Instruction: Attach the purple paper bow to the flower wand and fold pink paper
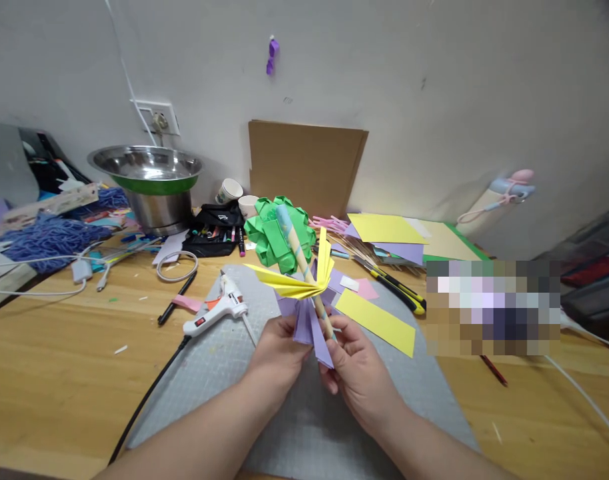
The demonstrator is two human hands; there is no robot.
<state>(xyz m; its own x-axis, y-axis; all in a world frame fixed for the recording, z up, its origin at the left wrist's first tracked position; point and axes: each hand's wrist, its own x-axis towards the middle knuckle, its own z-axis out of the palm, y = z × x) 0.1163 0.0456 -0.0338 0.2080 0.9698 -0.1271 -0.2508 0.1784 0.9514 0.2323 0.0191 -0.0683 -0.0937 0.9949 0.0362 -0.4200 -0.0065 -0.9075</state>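
Observation:
Both my hands hold a paper craft over a grey cutting mat [219, 380]. The craft is a rolled paper stick [304, 263] with a green folded paper flower [274, 233] at its far end, yellow pleated paper [294, 283] lower down and purple pleated paper [304, 323] nearest me. My left hand [277, 353] pinches the purple pleats from the left. My right hand [357, 367] is closed round the stick's lower end and the purple paper. A white hot glue gun [217, 310] lies on the mat just left of my hands.
A yellow paper strip [377, 320] lies right of the craft. Behind are coloured paper sheets [389, 230], a yellow-black utility knife [394, 290], a black pen case [214, 230], paper cups [229, 191], a steel bowl [147, 170], brown cardboard [304, 163] against the wall, cables at left.

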